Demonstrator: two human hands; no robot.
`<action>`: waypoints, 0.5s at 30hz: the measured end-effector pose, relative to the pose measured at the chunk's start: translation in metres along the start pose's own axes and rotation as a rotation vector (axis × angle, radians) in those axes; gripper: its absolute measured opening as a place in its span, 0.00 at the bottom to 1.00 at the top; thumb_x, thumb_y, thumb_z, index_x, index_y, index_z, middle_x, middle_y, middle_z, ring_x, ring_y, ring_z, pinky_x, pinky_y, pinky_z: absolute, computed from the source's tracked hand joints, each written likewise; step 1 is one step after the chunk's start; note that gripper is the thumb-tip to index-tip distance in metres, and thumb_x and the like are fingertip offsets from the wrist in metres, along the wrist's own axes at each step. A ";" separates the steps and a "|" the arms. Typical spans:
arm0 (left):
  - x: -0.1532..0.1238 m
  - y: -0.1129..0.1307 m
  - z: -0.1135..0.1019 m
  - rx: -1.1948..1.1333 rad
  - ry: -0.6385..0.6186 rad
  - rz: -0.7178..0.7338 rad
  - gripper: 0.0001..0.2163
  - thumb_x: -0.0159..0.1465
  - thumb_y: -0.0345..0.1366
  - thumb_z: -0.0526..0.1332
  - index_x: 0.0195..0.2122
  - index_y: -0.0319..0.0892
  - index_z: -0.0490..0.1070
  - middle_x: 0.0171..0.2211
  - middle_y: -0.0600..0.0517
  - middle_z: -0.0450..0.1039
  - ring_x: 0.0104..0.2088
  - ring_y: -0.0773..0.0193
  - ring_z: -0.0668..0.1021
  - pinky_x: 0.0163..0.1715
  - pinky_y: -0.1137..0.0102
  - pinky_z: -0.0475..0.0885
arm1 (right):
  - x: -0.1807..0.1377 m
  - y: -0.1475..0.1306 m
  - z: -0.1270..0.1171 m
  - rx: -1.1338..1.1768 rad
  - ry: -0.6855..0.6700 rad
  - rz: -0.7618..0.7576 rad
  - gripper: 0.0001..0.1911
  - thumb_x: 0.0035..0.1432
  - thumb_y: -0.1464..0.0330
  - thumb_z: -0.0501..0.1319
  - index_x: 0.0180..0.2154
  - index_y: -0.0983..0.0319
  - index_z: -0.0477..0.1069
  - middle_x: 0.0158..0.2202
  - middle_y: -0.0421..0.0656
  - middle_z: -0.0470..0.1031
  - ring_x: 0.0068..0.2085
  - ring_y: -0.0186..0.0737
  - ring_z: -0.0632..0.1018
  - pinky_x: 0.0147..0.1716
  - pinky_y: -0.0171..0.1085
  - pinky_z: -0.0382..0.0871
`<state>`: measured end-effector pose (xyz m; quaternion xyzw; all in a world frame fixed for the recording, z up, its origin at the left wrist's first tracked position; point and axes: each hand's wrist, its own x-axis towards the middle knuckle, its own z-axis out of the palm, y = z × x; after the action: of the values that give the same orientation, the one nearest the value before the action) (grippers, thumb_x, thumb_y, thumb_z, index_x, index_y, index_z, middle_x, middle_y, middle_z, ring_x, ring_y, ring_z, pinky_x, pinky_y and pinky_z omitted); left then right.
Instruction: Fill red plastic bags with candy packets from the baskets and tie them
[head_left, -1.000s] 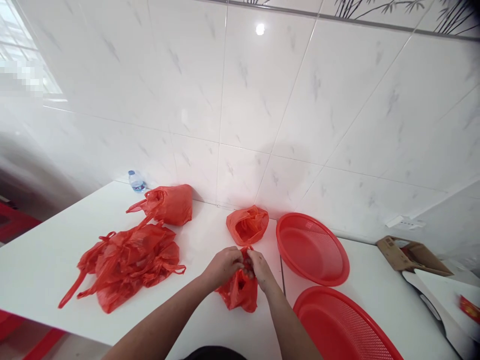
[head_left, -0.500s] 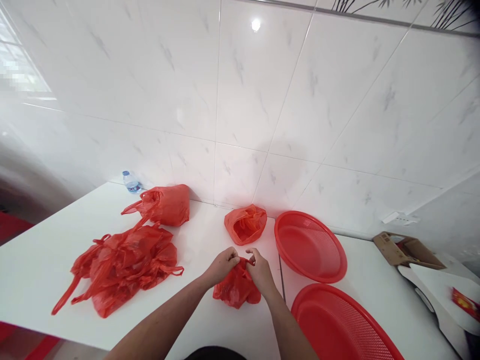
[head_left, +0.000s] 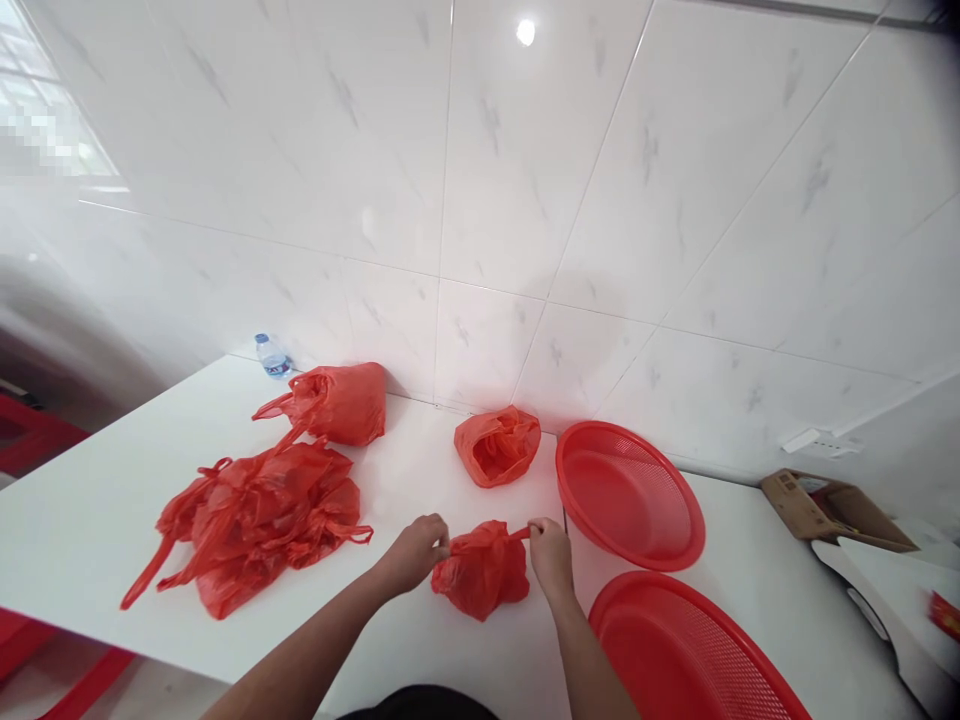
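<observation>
A small filled red plastic bag rests on the white table in front of me. My left hand is closed at the bag's left side, gripping one of its handles. On the other side my right hand is closed on the other handle, which is stretched out to the right. The bag's top is drawn together between my hands. What lies inside it is hidden. Beyond it, near the wall, sits another red plastic bag with its mouth open.
Several tied red bags lie heaped at left, a fuller red bag behind them. A water bottle stands by the wall. To the right are a far red basket, a near red basket and a cardboard box.
My hands have moved apart from above the bag, pulling its handles out to the left and right. The view has shifted slightly.
</observation>
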<state>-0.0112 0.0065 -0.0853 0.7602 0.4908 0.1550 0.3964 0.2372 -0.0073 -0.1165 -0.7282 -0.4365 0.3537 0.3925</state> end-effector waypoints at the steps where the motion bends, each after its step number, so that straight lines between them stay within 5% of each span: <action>1: -0.005 -0.008 -0.001 0.024 -0.010 -0.035 0.04 0.55 0.28 0.55 0.25 0.43 0.67 0.34 0.51 0.71 0.38 0.60 0.72 0.41 0.67 0.65 | 0.001 0.009 -0.002 -0.038 0.033 0.019 0.10 0.48 0.64 0.55 0.28 0.59 0.74 0.36 0.50 0.77 0.42 0.47 0.75 0.44 0.44 0.64; 4: -0.018 -0.026 0.002 0.066 -0.037 -0.128 0.03 0.54 0.31 0.58 0.25 0.42 0.69 0.33 0.50 0.72 0.36 0.59 0.73 0.39 0.66 0.66 | 0.001 0.034 -0.006 -0.106 0.036 0.061 0.10 0.48 0.63 0.55 0.27 0.58 0.74 0.35 0.49 0.78 0.42 0.48 0.76 0.45 0.44 0.65; 7: -0.023 -0.028 0.013 0.070 -0.023 -0.169 0.04 0.53 0.32 0.59 0.30 0.43 0.72 0.37 0.50 0.73 0.39 0.59 0.74 0.42 0.66 0.67 | 0.001 0.051 -0.006 -0.133 0.024 0.101 0.18 0.48 0.59 0.55 0.37 0.61 0.74 0.45 0.53 0.76 0.50 0.51 0.74 0.50 0.46 0.64; 11: -0.017 -0.018 0.041 0.013 0.008 -0.120 0.31 0.48 0.39 0.67 0.55 0.45 0.65 0.58 0.44 0.63 0.56 0.51 0.67 0.54 0.64 0.63 | -0.008 0.060 0.010 -0.118 -0.022 0.175 0.28 0.49 0.51 0.54 0.45 0.63 0.72 0.48 0.56 0.75 0.52 0.57 0.74 0.49 0.49 0.66; 13: -0.013 -0.014 0.055 -0.010 -0.041 -0.124 0.46 0.42 0.42 0.71 0.63 0.44 0.55 0.66 0.41 0.49 0.64 0.43 0.56 0.59 0.58 0.59 | -0.022 0.060 0.026 0.009 -0.166 0.182 0.27 0.47 0.48 0.56 0.41 0.59 0.73 0.43 0.51 0.77 0.48 0.54 0.76 0.45 0.47 0.69; 15: -0.009 -0.014 0.062 -0.014 -0.108 -0.145 0.47 0.41 0.40 0.72 0.64 0.47 0.55 0.67 0.41 0.47 0.64 0.39 0.54 0.59 0.53 0.57 | -0.039 0.058 0.043 0.193 -0.341 0.198 0.27 0.43 0.45 0.59 0.39 0.57 0.74 0.42 0.48 0.78 0.46 0.52 0.78 0.42 0.45 0.71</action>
<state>0.0147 -0.0270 -0.1340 0.7270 0.5215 0.0884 0.4378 0.2067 -0.0495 -0.1805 -0.6562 -0.3872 0.5486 0.3444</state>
